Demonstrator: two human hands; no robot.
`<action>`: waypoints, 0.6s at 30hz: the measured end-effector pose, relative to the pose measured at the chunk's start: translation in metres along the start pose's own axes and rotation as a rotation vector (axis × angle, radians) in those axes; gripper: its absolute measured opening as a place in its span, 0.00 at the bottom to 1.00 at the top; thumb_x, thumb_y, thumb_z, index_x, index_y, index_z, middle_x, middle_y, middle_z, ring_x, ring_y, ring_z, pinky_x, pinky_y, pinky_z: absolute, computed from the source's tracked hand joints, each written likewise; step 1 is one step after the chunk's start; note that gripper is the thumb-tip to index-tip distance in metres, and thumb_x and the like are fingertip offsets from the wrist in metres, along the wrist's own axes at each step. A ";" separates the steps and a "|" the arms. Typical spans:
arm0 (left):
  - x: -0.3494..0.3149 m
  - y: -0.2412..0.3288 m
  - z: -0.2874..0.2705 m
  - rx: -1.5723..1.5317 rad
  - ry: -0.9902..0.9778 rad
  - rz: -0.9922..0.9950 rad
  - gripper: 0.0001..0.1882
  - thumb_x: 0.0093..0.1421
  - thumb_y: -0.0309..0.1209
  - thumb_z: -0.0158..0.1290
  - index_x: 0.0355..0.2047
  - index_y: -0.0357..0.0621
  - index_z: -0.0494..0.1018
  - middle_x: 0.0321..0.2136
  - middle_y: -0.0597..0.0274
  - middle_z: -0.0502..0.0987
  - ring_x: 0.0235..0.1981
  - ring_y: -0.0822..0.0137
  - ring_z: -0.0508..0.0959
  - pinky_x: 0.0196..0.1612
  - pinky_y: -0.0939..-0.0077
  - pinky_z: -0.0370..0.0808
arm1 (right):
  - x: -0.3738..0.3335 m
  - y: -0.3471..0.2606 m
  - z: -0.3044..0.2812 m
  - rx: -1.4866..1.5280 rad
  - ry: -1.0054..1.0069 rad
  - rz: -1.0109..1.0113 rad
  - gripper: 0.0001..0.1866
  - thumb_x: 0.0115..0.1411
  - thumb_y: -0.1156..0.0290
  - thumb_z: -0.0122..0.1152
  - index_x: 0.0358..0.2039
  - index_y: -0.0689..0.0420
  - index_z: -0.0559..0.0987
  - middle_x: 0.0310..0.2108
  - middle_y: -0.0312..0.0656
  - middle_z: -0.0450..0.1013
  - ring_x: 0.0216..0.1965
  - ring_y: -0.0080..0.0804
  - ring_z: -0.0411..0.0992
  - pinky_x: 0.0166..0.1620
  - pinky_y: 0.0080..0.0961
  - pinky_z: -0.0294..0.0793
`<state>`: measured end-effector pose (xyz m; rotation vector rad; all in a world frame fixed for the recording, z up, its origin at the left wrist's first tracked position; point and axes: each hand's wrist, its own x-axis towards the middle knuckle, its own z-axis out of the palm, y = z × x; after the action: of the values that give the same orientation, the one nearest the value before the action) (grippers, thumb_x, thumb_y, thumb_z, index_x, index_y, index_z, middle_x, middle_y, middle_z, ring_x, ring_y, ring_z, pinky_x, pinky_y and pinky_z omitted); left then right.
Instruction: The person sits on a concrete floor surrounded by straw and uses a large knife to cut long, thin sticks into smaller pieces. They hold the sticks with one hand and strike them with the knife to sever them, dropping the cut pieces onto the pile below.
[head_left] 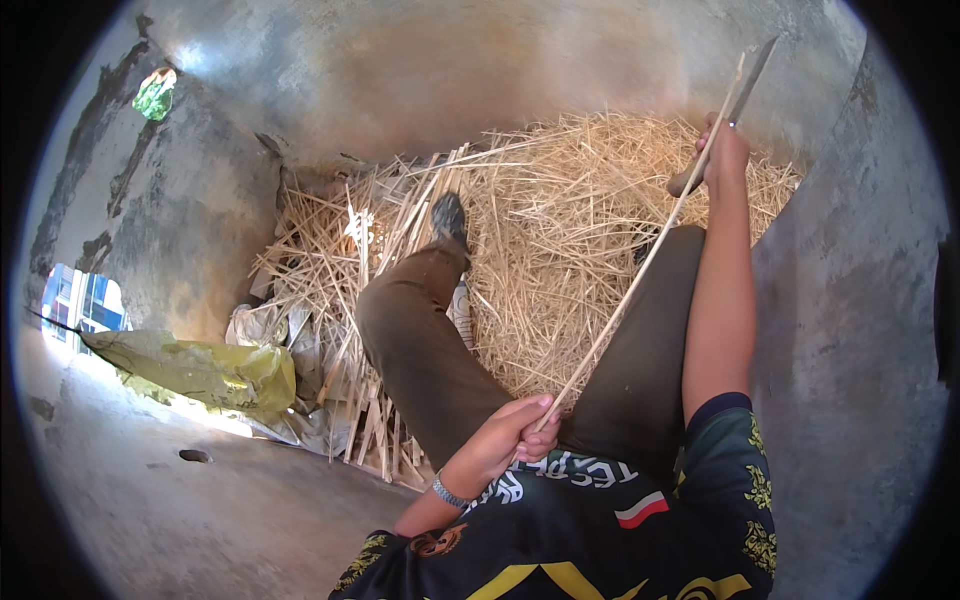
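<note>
A rough, makeshift workshop, this was, boxed in by bare, blotchy grey plaster walls (pixel 450 60), and what a carpet underfoot: a thick litter of fine straw-coloured shavings (pixel 540 250), with flat, pale, wood-like strips (pixel 372 440) heaped along the left! Daylight blazed through a bright wall opening (pixel 85 300) near a crumpled yellow-green plastic sheet (pixel 250 372), and there were the signs of handwork: a long grey-bladed knife (pixel 752 82) and a long, thin, pale stick (pixel 640 275).

Strip (pixel 633 284) is pale tan, knife (pixel 754 83) at 2 o'clock is grey, brown handle (pixel 682 184). Straw (pixel 550 220) golden-ish, trousers (pixel 400 320) dark brown, shirt (pixel 640 548) black with yellow motifs, wall (pixel 480 70) at 12 all blotchy grey-brown.
</note>
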<state>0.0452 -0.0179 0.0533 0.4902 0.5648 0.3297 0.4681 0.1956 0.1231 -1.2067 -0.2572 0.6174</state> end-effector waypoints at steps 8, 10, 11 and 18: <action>-0.004 0.011 -0.040 -0.216 -0.169 0.004 0.17 0.77 0.38 0.37 0.39 0.39 0.70 0.17 0.75 0.57 0.15 0.81 0.55 0.17 0.85 0.56 | 0.024 0.051 0.060 -0.015 -0.215 0.352 0.02 0.63 0.74 0.52 0.34 0.58 0.71 0.14 0.31 0.61 0.14 0.23 0.61 0.19 0.28 0.68; -0.005 0.012 -0.049 -0.267 -0.179 0.022 0.16 0.77 0.38 0.37 0.38 0.40 0.69 0.17 0.75 0.58 0.15 0.82 0.56 0.17 0.86 0.58 | 0.026 0.054 0.060 -0.138 -0.264 0.350 0.03 0.63 0.73 0.52 0.31 0.55 0.71 0.13 0.31 0.61 0.14 0.23 0.61 0.20 0.29 0.68; -0.004 0.010 -0.055 -0.293 -0.187 0.026 0.16 0.77 0.38 0.38 0.38 0.40 0.68 0.17 0.75 0.58 0.15 0.82 0.56 0.17 0.86 0.58 | 0.026 0.055 0.058 -0.158 -0.287 0.359 0.06 0.63 0.71 0.53 0.28 0.54 0.70 0.13 0.32 0.62 0.13 0.26 0.61 0.19 0.31 0.69; 0.016 -0.009 -0.085 -0.359 -0.159 0.067 0.13 0.77 0.38 0.39 0.39 0.44 0.66 0.19 0.75 0.59 0.16 0.82 0.58 0.18 0.86 0.59 | -0.004 0.038 0.010 -0.581 -0.455 0.294 0.12 0.62 0.64 0.61 0.25 0.56 0.72 0.13 0.35 0.64 0.14 0.31 0.64 0.18 0.35 0.70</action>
<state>0.0094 0.0112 -0.0209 0.1860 0.3253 0.4421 0.4482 0.2095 0.0925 -1.6676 -0.6841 1.1251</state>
